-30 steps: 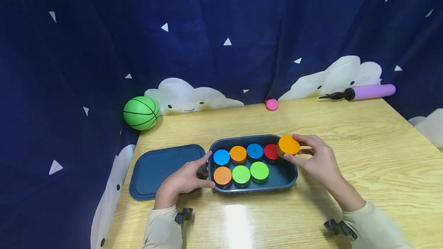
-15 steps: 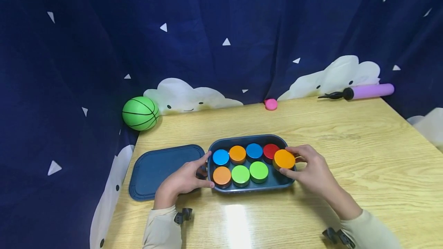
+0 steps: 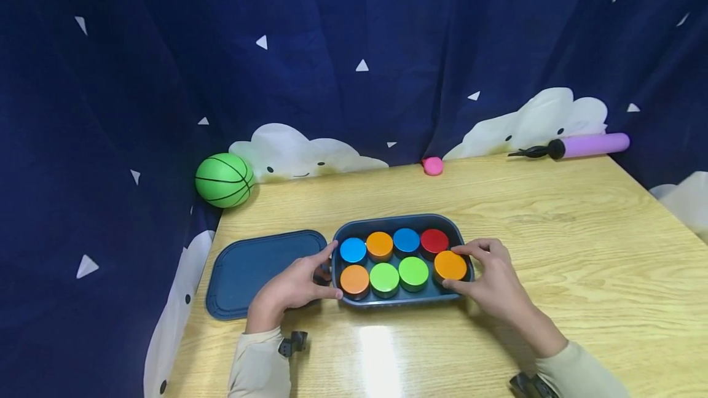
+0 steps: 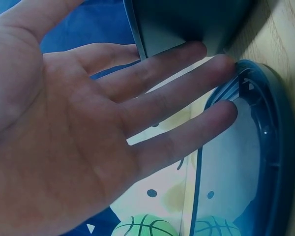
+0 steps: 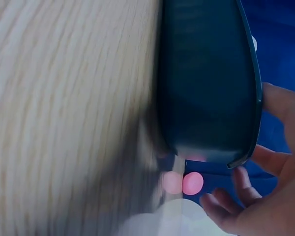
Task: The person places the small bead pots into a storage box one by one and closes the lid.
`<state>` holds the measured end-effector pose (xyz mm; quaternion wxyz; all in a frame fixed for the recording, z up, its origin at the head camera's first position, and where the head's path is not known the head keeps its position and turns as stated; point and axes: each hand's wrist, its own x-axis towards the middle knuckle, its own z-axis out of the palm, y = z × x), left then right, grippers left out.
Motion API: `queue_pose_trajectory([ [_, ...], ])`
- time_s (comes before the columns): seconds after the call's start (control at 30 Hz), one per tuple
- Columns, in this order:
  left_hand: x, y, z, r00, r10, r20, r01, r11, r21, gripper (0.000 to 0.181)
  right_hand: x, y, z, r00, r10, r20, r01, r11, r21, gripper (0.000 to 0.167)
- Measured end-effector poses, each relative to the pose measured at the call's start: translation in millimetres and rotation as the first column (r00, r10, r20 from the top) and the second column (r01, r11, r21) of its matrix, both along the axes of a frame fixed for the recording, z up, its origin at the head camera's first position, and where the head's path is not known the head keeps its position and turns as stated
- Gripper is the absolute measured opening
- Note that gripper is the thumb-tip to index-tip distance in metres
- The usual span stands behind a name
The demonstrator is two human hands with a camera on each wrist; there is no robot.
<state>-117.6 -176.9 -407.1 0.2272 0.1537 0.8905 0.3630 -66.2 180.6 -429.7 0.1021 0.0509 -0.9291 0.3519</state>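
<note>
A dark blue oblong box [image 3: 387,303] with rounded ends stands on the table, holding several short round pieces. Their tops are blue, orange, light green and red. At the box's right end, thumb and forefinger of my right hand [image 3: 492,278] pinch an orange round piece [image 3: 450,265] by its sides; it sits inside, below a red piece [image 3: 434,242]. In the right wrist view the box wall [image 5: 211,78] hides that piece. My left hand [image 3: 293,287] touches the box's left end with thumb and forefinger; its other fingers [image 4: 172,132] stretch out straight in the left wrist view.
A flat dark blue lid [image 3: 265,272] lies left of the box, partly under my left hand. Behind are a green ball [image 3: 224,180], a small pink object [image 3: 433,166] and a purple hand pump [image 3: 592,145]. A dark blue curtain [image 3: 354,48] hangs behind the table.
My right hand has brought the orange round piece down and toward the front, from above the box's back right rim into its right end. My left hand has stayed in place.
</note>
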Motion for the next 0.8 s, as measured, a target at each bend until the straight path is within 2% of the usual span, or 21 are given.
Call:
queue_pose_trajectory([
  [0.23, -0.5, -1.4, -1.0, 1.0, 0.0, -0.003, 0.0, 1.0, 0.001, 0.1, -3.5, -5.1, 1.1, 0.997, -0.009, 0.078, 0.005, 0.999, 0.053, 0.056],
  [0.47, -0.2, -2.6, -0.9, 0.999, -0.029, -0.03, 0.029, 1.0, -0.005, 0.101, -9.8, -7.5, -1.9, 0.997, -0.01, 0.07, 0.002, 0.994, 0.108, 0.058],
  [0.8, -0.9, -2.9, -1.3, 0.999, -0.026, -0.025, 0.026, 1.0, -0.004, 0.101, -12.0, -10.8, 1.9, 0.997, -0.011, 0.076, 0.0, 0.989, 0.148, 0.059],
])
